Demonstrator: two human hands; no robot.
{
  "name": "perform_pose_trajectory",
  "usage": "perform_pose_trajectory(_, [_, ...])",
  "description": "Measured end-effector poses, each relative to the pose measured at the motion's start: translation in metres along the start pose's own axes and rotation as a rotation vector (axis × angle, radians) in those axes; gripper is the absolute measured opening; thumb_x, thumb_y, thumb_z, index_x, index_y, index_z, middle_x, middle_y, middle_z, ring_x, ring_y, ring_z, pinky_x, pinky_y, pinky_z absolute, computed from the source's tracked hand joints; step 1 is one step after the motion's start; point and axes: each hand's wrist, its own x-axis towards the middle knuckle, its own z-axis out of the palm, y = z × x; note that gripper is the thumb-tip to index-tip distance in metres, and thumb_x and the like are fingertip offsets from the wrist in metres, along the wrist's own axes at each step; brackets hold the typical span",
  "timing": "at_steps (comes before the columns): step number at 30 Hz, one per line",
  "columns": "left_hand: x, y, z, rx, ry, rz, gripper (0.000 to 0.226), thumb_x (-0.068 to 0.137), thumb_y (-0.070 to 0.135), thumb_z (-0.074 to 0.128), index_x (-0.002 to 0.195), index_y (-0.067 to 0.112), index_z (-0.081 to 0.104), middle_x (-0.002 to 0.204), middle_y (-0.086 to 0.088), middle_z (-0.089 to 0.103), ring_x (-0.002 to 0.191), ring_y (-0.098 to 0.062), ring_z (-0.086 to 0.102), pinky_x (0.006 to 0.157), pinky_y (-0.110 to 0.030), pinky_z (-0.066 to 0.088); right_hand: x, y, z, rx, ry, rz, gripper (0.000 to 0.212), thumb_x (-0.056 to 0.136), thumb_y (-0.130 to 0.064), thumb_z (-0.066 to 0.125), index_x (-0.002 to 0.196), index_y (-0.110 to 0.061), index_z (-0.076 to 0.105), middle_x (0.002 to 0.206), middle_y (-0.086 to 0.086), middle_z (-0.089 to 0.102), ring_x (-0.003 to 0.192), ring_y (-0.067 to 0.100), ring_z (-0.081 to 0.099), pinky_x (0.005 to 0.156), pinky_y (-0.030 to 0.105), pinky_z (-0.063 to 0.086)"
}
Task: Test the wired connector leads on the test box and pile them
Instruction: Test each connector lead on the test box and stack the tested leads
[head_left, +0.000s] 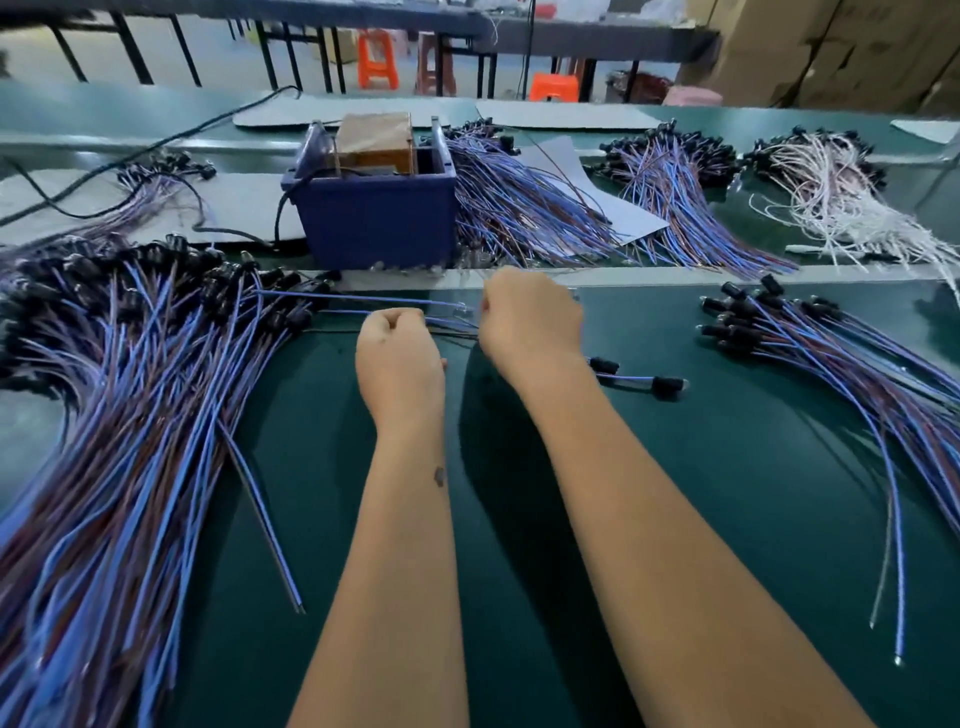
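On the green bench just before the blue test box (376, 218), the left hand (400, 358) is curled into a fist around thin blue leads (363, 300) while the right hand (530, 322) pinches their ends; a large lead pile (119, 395) lies left, a smaller pile (831, 348) right, well apart

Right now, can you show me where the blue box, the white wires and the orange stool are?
blue box (379, 218): head view, on its front wall.
white wires (831, 192): head view, middle of the bundle.
orange stool (378, 57): head view, on its legs.
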Motion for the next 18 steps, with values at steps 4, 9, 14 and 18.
perform_pose_trajectory(4, [0.008,-0.001,0.001,-0.056,-0.026,-0.043,0.024,0.089,0.010,0.045,0.074,0.020,0.062,0.061,0.005,0.053,0.044,-0.007,0.051,0.060,-0.032,0.049,0.005,0.009,-0.011,0.256,-0.028,0.092,0.010,0.085,-0.006,0.048,0.079,-0.009,0.056,0.072,0.009,0.054,0.066,0.028,0.045,0.054,0.033,0.032])
perform_pose_trajectory(9, [0.014,0.000,0.006,0.037,-0.159,-0.096,0.023,0.089,0.006,0.043,0.069,0.012,0.053,0.058,0.000,0.046,0.035,-0.010,0.042,0.061,-0.030,0.039,0.006,0.012,-0.037,1.202,-0.383,0.268,0.017,0.094,-0.006,0.052,0.078,-0.007,0.057,0.054,0.005,0.060,0.037,0.009,0.042,0.037,0.017,0.031])
perform_pose_trajectory(14, [0.020,0.008,0.001,0.035,-0.290,-0.186,0.019,0.090,0.000,0.044,0.075,0.003,0.056,0.062,-0.009,0.051,0.047,-0.019,0.047,0.046,-0.025,0.042,-0.003,0.003,-0.030,1.638,-0.570,0.417,0.019,0.099,-0.007,0.047,0.080,-0.006,0.053,0.052,0.004,0.058,0.037,0.007,0.051,0.034,0.014,0.038])
perform_pose_trajectory(18, [0.015,0.007,-0.009,-0.011,-0.244,-0.092,0.015,0.091,0.008,0.050,0.083,0.007,0.063,0.058,-0.004,0.060,0.039,-0.014,0.052,0.037,-0.020,0.043,-0.014,-0.006,-0.010,1.525,-0.801,0.372,0.022,0.096,-0.007,0.042,0.080,-0.006,0.057,0.059,0.006,0.060,0.042,0.013,0.058,0.040,0.018,0.047])
